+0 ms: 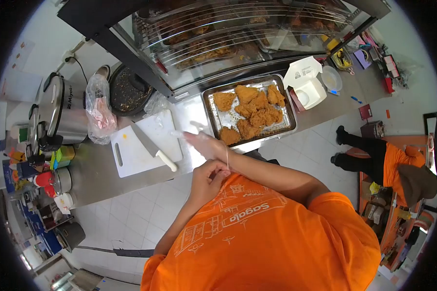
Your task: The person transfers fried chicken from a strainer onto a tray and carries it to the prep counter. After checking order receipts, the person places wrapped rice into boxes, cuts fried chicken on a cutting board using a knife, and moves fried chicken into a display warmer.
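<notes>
My right hand (pixel 205 144) wears a thin clear plastic glove and is stretched out over the steel counter, fingers extended and holding nothing. At its wrist, my left hand (pixel 208 178) is bare, with its fingers closed in a pinch on the glove's cuff (pixel 227 160). Just beyond the right hand lies a metal tray (pixel 210 112) with several pieces of fried chicken (pixel 246 93). To the left, a knife with a white handle (pixel 166 160) rests on a white cutting board (pixel 128 157).
An open white takeaway box (pixel 311 92) and a clear plastic tub (pixel 331 79) stand right of the tray. A glass display cabinet (pixel 238 60) rises behind. A black pan (pixel 126 92), a plastic bag (pixel 99 109) and a large cooker (pixel 65 109) are leftward. Another person (pixel 395 162) stands at right.
</notes>
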The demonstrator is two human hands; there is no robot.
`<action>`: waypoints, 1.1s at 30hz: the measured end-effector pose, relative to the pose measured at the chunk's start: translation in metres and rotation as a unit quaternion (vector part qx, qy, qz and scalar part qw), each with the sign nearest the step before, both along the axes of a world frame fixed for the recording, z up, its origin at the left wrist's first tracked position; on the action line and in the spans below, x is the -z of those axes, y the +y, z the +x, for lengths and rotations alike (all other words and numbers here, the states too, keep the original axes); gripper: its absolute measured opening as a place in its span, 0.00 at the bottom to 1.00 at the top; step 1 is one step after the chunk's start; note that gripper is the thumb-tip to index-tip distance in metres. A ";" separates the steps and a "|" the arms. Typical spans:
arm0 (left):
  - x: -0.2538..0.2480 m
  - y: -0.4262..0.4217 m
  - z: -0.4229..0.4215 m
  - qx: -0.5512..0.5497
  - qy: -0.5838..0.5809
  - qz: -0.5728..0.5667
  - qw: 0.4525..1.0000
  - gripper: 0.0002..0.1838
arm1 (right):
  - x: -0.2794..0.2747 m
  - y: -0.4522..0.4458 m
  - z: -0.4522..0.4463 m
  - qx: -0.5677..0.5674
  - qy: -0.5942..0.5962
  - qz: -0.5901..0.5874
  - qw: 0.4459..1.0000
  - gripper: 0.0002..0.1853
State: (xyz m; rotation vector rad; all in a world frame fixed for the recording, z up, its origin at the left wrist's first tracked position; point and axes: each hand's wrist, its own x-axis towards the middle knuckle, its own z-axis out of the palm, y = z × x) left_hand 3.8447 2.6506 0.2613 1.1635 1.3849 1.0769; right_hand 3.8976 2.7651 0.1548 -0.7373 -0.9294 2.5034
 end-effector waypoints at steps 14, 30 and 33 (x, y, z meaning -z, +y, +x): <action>0.015 -0.060 -0.029 -0.138 0.017 0.001 0.990 0.02 | -0.060 -0.021 -0.083 -0.094 -0.063 0.409 0.905 0.41; 0.078 -0.124 -0.092 -0.351 0.160 -0.152 0.910 0.18 | 0.073 -0.035 -0.184 -0.332 -0.421 0.487 0.690 0.37; 0.093 -0.117 -0.091 -0.341 0.114 -0.149 0.921 0.15 | 0.068 0.000 -0.164 -0.318 -0.414 0.435 0.734 0.31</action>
